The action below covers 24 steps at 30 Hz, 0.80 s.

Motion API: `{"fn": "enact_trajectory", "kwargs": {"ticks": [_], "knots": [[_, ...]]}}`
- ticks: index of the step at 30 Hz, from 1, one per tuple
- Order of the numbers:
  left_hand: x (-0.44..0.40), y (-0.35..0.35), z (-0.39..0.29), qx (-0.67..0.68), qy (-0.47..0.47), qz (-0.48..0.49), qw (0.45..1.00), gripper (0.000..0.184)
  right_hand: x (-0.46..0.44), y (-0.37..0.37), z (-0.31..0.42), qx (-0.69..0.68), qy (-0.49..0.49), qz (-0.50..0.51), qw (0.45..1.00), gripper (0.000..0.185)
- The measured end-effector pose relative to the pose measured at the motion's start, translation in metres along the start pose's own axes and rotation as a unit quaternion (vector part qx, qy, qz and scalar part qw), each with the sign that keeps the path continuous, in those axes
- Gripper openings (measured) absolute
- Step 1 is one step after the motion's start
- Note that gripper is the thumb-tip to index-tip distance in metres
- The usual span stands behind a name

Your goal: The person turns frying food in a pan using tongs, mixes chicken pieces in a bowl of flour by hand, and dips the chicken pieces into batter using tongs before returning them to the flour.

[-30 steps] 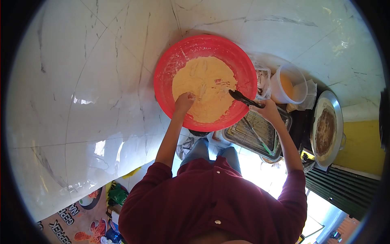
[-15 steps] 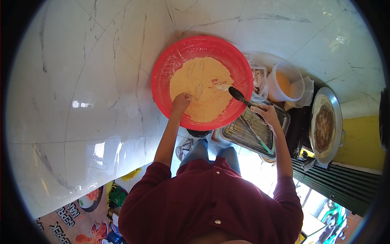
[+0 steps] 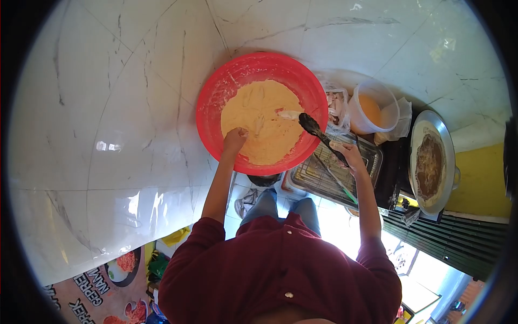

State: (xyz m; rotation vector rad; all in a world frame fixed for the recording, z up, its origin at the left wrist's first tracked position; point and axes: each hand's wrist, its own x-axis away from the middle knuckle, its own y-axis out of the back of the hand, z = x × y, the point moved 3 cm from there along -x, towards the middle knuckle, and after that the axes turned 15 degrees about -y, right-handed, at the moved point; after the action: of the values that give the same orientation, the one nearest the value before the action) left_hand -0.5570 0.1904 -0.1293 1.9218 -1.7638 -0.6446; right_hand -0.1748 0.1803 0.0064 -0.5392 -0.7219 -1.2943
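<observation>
A wide red basin (image 3: pixel 208 116) holds pale orange flour (image 3: pixel 278 143), with a few elongated coated pieces (image 3: pixel 259 125) lying in it. My left hand (image 3: pixel 235 141) is low at the basin's near left, its fingers curled at the flour's surface; whatever they may hold is hidden. Black tongs (image 3: pixel 317 129) are gripped in my right hand (image 3: pixel 348 155) over the basin's right rim. At their far end is a whitish piece (image 3: pixel 290 115) just over the flour; whether the tongs pinch it I cannot tell.
Right of the basin are a wire rack on a tray (image 3: pixel 332 181), a bag of pale pieces (image 3: pixel 336 108) and a clear tub (image 3: pixel 391 116) with orange contents. Farther right sits a large metal pan (image 3: pixel 449 141) of brown, frothy liquid. Tiled wall (image 3: pixel 145 108) borders the left.
The view has shifted slightly. My left hand stays at the flour with fingers curled, and my right hand still holds the tongs over the basin, with little visible movement.
</observation>
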Motion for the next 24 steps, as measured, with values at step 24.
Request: {"fn": "enact_trajectory", "kwargs": {"ticks": [24], "knots": [[-0.001,0.0,0.006,-0.031,0.015,-0.004,0.999,0.02,-0.025,-0.063,0.071,0.598,0.256,-0.154,0.744,0.022]]}}
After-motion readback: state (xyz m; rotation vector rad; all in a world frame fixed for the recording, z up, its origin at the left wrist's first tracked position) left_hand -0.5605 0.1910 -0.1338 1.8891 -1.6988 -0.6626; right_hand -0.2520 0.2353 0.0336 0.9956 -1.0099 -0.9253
